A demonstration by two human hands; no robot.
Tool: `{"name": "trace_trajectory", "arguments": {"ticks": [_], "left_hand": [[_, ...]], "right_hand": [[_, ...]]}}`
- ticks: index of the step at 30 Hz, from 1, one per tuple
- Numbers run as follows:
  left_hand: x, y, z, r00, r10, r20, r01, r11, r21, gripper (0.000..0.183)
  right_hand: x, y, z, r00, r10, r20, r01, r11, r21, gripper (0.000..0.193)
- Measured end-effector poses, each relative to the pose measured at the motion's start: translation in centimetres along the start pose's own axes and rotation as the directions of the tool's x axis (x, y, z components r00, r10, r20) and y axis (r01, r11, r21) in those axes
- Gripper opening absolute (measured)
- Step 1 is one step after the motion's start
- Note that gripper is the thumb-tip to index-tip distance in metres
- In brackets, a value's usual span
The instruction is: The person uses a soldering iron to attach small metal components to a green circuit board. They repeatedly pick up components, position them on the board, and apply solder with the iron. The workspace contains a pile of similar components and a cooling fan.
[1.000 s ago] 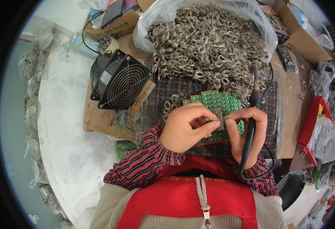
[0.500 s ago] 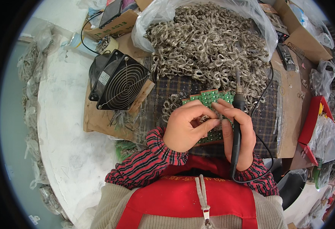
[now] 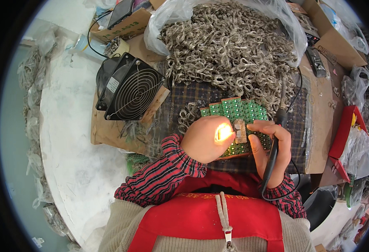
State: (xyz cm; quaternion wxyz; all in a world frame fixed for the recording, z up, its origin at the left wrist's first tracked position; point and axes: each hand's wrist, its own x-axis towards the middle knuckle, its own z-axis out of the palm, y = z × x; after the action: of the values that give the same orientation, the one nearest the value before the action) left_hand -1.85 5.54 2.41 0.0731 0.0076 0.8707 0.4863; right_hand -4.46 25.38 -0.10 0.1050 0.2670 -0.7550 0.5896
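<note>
My left hand (image 3: 205,138) is closed around a lit bundle of string lights (image 3: 223,131); the bright yellow glow hides most of its shape. My right hand (image 3: 275,151) holds a soldering iron (image 3: 271,161) across the palm, its metal tip pointing up and away from me. The thumb and forefinger of that hand are apart. Between the two hands is a small tan rectangular piece with silvery patches (image 3: 240,131), over a panel of green circuit boards (image 3: 235,107). The boards lie on a dark checked cloth (image 3: 193,93).
A large heap of looped wire bundles (image 3: 230,46) spills from a clear plastic bag (image 3: 163,25) at the back. A black fan (image 3: 136,90) stands to the left. On the right are a red box (image 3: 344,130) and a cardboard box (image 3: 340,46). The iron's cord loops near my right wrist.
The bundle in my left hand has lit up. My right hand has moved right and away from the left, tilting the iron rightward. The tan piece now shows between the hands.
</note>
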Motion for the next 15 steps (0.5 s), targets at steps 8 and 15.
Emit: {"name": "trace_trajectory", "arguments": {"ticks": [8, 15], "left_hand": [[-1.1, -0.2, -1.7, 0.996, -0.017, 0.092, 0.044, 0.955, -0.295, 0.014], [-0.8, -0.1, -0.8, 0.999, 0.044, 0.024, -0.036, 0.965, -0.259, 0.013]], "right_hand": [[0.0, -0.5, 0.6, 0.992, 0.031, 0.119, -0.038, 0.998, 0.054, 0.036], [-0.1, -0.5, 0.4, 0.992, 0.015, 0.125, -0.019, 0.999, 0.031, 0.036]]}}
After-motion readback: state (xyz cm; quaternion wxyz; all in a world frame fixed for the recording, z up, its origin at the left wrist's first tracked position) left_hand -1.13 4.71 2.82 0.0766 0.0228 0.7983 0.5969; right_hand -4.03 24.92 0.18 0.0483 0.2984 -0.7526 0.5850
